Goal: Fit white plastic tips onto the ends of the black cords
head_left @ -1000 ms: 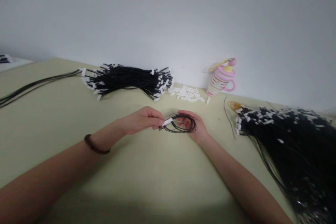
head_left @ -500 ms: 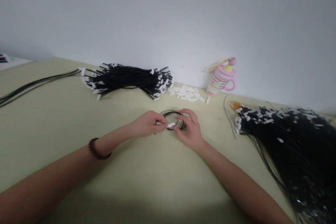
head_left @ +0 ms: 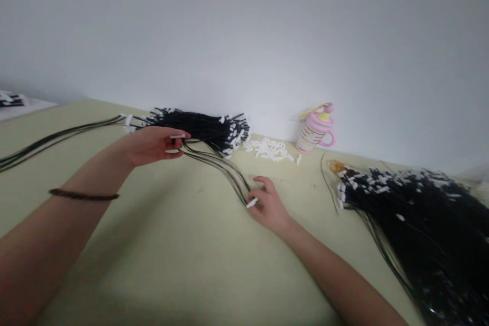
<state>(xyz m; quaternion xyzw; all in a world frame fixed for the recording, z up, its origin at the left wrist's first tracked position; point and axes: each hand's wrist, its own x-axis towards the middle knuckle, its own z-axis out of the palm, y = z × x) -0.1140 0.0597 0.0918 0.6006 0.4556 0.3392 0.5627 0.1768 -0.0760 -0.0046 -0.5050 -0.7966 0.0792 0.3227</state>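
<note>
A few thin black cables (head_left: 219, 163) run between my two hands above the table. My left hand (head_left: 156, 145) is closed on their left end, where a white connector (head_left: 178, 136) shows at the fingertips. The right end, with another white connector (head_left: 251, 203), is pinched in my right hand (head_left: 269, 206); its index finger is raised. Behind my left hand lies a thick bundle of black cables (head_left: 194, 123) with white connectors at both ends, partly covered by that hand.
Small white connectors (head_left: 269, 149) lie in a loose pile by the wall. Beside them a pink-and-white striped cup (head_left: 311, 133) leans back. At right, a large heap of black cables (head_left: 416, 224) spreads out, with tan rubber bands (head_left: 336, 166) and a loose wire (head_left: 329, 183) near it.
The cables were coiled in a loop between my hands and are now stretched out. My left hand has moved far left and up; my right hand has shifted slightly down.
</note>
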